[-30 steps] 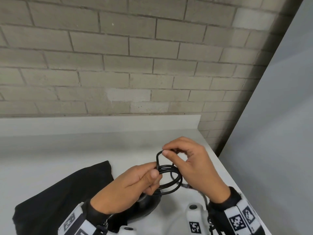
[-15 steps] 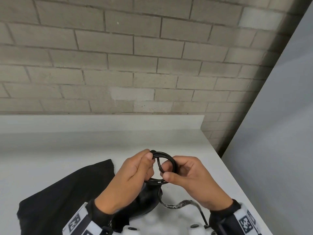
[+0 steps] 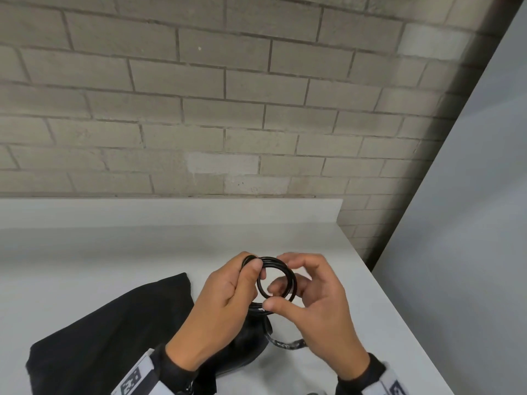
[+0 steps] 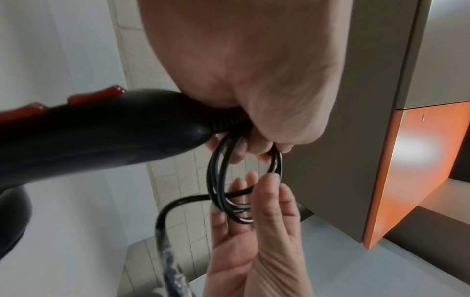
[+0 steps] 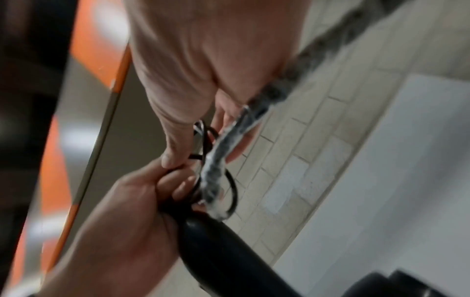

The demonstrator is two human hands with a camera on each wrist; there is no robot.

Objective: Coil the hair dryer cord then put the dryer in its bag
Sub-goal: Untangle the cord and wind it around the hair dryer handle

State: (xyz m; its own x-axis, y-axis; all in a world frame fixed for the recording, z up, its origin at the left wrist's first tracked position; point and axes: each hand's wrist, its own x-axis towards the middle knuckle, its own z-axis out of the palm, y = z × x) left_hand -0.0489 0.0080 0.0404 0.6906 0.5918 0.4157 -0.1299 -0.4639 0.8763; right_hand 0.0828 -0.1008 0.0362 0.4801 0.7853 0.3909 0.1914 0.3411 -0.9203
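A black cord coil of several small loops is held up over the white counter. My left hand grips the coil's left side together with the end of the black hair dryer, which hangs under the hand. In the left wrist view the dryer handle shows red buttons. My right hand pinches the cord at the coil's lower edge, thumb in front and fingers behind the coil. The loose tail, wrapped in something silvery, trails below. The black bag lies flat at the left.
A brick wall backs the counter, behind a low white upstand. A grey panel runs close along the counter's right edge. Orange and grey cabinetry shows in the wrist views.
Both hands have lifted the coil a little and turned it to face me as a round ring. My right hand has come down from the coil's top to its lower edge.
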